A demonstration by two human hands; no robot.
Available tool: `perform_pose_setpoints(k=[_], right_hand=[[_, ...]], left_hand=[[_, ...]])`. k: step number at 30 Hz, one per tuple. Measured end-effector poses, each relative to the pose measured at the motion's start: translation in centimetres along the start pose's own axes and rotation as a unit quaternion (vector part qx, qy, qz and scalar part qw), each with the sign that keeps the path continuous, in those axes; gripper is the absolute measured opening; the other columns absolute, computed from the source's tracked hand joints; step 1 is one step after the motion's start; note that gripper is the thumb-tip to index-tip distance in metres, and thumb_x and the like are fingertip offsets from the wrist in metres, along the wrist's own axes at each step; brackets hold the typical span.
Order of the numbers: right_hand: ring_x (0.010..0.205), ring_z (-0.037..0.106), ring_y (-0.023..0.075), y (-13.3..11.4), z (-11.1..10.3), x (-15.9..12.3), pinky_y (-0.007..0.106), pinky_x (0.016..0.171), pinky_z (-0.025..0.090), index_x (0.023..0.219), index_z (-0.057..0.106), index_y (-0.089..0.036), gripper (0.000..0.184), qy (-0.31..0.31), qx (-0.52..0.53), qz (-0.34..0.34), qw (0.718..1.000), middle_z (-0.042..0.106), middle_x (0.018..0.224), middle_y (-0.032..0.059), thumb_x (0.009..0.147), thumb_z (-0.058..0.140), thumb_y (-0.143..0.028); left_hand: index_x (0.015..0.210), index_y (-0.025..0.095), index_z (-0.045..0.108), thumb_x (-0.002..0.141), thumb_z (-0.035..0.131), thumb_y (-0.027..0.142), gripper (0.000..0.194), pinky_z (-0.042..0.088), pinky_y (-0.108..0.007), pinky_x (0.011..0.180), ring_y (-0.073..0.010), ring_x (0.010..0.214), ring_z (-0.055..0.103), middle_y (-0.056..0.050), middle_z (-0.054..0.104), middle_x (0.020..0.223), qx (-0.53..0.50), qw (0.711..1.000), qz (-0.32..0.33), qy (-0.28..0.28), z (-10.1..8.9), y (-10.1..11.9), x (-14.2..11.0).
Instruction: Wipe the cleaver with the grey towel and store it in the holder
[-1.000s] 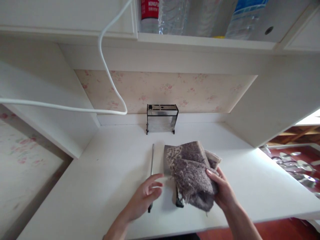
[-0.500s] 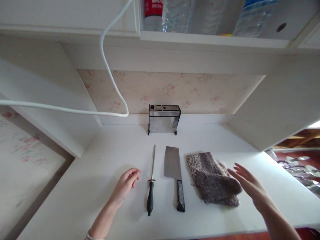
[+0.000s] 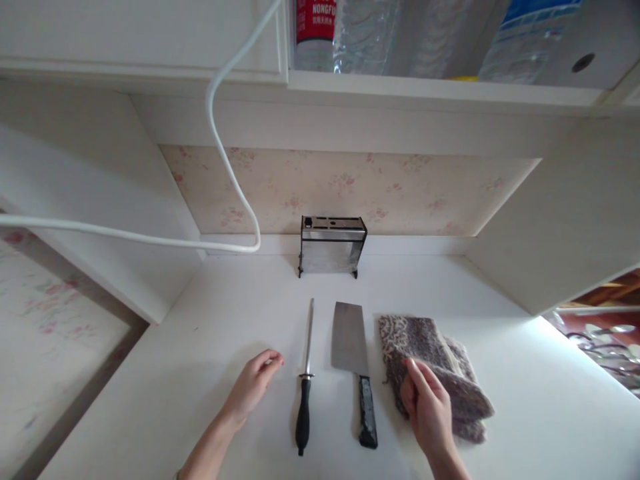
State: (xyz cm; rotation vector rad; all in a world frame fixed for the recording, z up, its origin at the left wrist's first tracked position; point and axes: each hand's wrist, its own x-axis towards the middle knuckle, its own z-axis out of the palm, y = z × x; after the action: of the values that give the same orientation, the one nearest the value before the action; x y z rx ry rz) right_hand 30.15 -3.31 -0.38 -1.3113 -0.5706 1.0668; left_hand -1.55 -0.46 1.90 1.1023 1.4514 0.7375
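Observation:
A honing steel with a black handle lies on the white countertop, its rod pointing away from me. My left hand is just left of it, fingers curled together, nothing in them. Right of the steel lies a cleaver, its dark worn handle towards me. My right hand hovers over the folded brown patterned towel, near the cleaver's handle. Its fingers are bent in, and I see nothing held; the hand covers part of the towel.
A knife block with a metal top stands at the back by the flowered wall. A white cable loops down in front at the left. Overhead, a shelf holds plastic bottles. White panels bound the counter on both sides.
My right hand has moved left from beside the towel to above it, and its stretched fingers have curled in. My left hand stays about where it was. The view has shifted slightly.

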Motion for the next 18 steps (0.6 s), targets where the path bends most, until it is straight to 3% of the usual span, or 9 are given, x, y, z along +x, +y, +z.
perform_pose_setpoints(k=[5, 18], right_hand=[[0.042, 0.029, 0.0061, 0.2, -0.8, 0.2, 0.018, 0.038, 0.022, 0.091, 0.063, -0.014, 0.041, -0.03, -0.11, 0.009, 0.993, 0.037, 0.049, -0.0075, 0.077, 0.068, -0.053], [0.044, 0.032, 0.0078, 0.6, -1.4, 0.4, 0.02, 0.042, 0.026, 0.086, 0.062, -0.015, 0.039, -0.055, -0.182, -0.014, 0.982, 0.039, 0.049, -0.0063, 0.081, 0.062, -0.053]], left_hand=[[0.089, 0.019, 0.056, 0.084, 0.052, 0.056, 0.038, 0.011, -0.024, 0.046, -0.0088, 0.05, 0.015, 0.009, 0.021, 0.055, -0.035, 0.999, 0.007, -0.01, -0.5, -1.0, 0.1], [0.092, 0.018, 0.054, 0.084, 0.055, 0.054, 0.037, 0.009, -0.023, 0.044, -0.0075, 0.048, 0.013, 0.01, 0.019, 0.053, -0.088, 0.996, 0.015, -0.022, -1.0, -2.2, 0.7]])
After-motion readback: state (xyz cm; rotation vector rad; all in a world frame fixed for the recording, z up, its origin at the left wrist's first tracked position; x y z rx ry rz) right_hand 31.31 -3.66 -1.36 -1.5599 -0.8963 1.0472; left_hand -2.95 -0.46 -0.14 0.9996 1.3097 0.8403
